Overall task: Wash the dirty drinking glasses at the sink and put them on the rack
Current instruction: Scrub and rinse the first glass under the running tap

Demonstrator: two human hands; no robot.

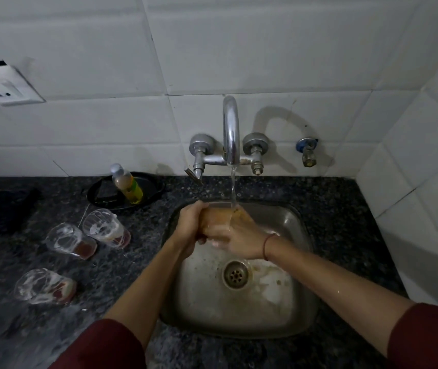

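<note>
left hand [191, 225]: i am seeing it wrapping the left side of the glass [219, 215], fingers curling over the far rim, clamped firmly on it.
right hand [239, 239]: it is closing round the right and near side of the same glass, fingers curling onto it. the fingertips are blurring under the water, so i am not reading them finely.
glass: it is sitting between both hands, holding brownish water, right under the stream and above the far part of the sink [301, 262].
water [233, 187]: it is running from the tap [230, 129] straight down into the glass mouth.
sink: a steel basin, with the drain [235, 274] lying nearer than the hands and brownish wet patches lying right of the drain.
waiting glasses: three are sitting on the worktop [345, 209] left of the sink, each smeared white with reddish-brown residue at the base. the far glass [106, 229] and the middle glass [71, 241] are sitting just beside each other. the near glass [44, 286] is sitting apart from them.
bottle [127, 185]: it is holding yellow-green liquid and standing on a black plate [156, 186] at the far edge of the worktop, left of the tap.
tiles [106, 123]: white, carrying a socket [4, 87] at far left and a small valve [307, 153] right of the tap.
sleeves [111, 344]: dark red, showing at the near edge. a thread band [267, 246] is circling the right wrist.
</note>
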